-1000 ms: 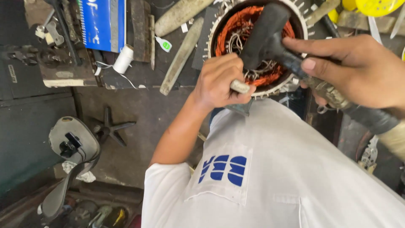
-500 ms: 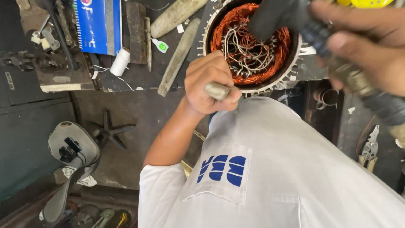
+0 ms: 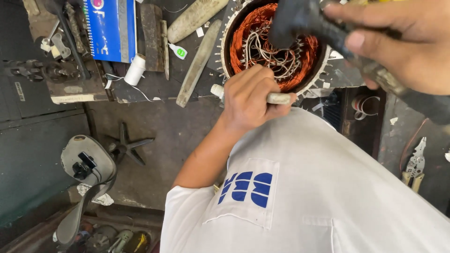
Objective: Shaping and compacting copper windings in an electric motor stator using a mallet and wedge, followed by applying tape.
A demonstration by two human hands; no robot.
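Nearest of all, the person's white short-sleeved shirt with a blue emblem on the pocket [image 3: 300, 197] is filling the lower right of the view, and a bare forearm is reaching out of it toward the dark, cluttered surface [image 3: 154, 86]. Low on the left, on the floor, a grey moulded housing with a black plug [image 3: 86, 164] is lying beside a small black fan-shaped part [image 3: 124, 145].

A little farther out, the left hand [image 3: 248, 98] is curling into a tight fist around a pale, rounded rod-like handle [image 3: 276, 98], pressing it against the near rim of the round motor stator with copper-orange windings [image 3: 267, 42], seemingly to steady it as a drift or wedge. The stator is sitting at the far right of the surface, white lead wires tangled in its bore.

Above it the right hand [image 3: 398, 47] is closing firmly around the worn handle of a black mallet [image 3: 300, 21], the head hanging over the windings, apparently poised for striking.

Farther left, a long pale wooden stick [image 3: 199, 63], a white thread spool [image 3: 135, 70] and a blue booklet [image 3: 110, 28] are lying within easy reach. At the right edge, pliers with yellow grips [image 3: 415, 164] are resting.
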